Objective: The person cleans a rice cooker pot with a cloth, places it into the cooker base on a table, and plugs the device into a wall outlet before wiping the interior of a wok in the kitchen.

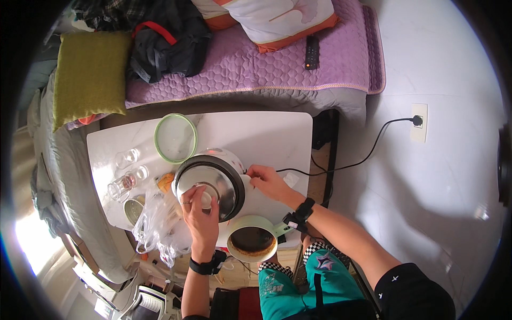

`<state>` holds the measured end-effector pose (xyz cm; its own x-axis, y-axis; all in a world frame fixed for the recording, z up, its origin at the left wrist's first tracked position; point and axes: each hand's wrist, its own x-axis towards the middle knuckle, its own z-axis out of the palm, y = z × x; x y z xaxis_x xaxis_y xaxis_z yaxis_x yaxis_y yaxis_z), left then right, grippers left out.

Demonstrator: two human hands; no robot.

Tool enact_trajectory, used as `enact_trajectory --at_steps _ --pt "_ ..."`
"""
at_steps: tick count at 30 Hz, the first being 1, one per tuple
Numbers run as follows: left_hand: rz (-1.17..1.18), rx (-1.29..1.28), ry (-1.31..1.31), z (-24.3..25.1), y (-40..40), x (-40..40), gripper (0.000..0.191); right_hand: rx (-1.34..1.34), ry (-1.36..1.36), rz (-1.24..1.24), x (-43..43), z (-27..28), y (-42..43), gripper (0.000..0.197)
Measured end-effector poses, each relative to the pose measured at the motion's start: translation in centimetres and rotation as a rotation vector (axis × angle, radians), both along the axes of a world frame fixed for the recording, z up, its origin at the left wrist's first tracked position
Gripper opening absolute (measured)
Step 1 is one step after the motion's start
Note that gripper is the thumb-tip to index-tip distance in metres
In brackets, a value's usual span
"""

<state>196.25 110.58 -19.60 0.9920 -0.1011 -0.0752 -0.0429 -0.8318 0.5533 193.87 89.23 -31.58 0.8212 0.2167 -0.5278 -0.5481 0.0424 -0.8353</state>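
Note:
An electric rice cooker (229,158) with a white patterned body and a black-rimmed lid (229,204) stands on the white table. My left hand (200,220) grips the pale round knob (206,200) at the middle of this shiny lid. At the cooker's right side, my right hand (270,183) pinches its white side handle (247,181), where the black power cord (300,172) comes in. Whether the lid is fully seated I cannot tell. Just below the cooker sits a light green saucepan (256,259) holding dark brown liquid, its handle pointing right beneath my right forearm.
Left of the cooker are a crumpled clear plastic bag (158,228), glasses (122,186) and a small tin-like bowl (134,210). A green-rimmed round lid (176,138) lies behind on the table (260,132). The cord runs to a wall socket (419,122). Beyond is a purple-covered sofa (240,72).

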Motion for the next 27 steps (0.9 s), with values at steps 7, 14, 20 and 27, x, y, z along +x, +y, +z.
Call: enact_trajectory --at_steps 7,14,20,27 --pt "0.031 -0.039 -0.001 -0.2 0.7 -0.8 0.041 0.193 0.067 -0.118 -1.3 2.1 1.6 0.008" --pt "-0.037 -0.108 -0.043 0.7 -1.2 -0.2 0.053 0.183 0.008 -0.208 -1.6 -0.1 0.7 0.005" --pt "-0.012 -0.081 -0.077 2.3 0.0 -3.0 0.056 0.167 0.038 -0.271 -1.2 0.5 -3.8 0.008" --pt "0.073 -0.035 0.009 3.2 3.6 -9.8 0.046 0.067 -0.014 -0.310 -1.2 1.9 -10.4 0.007"
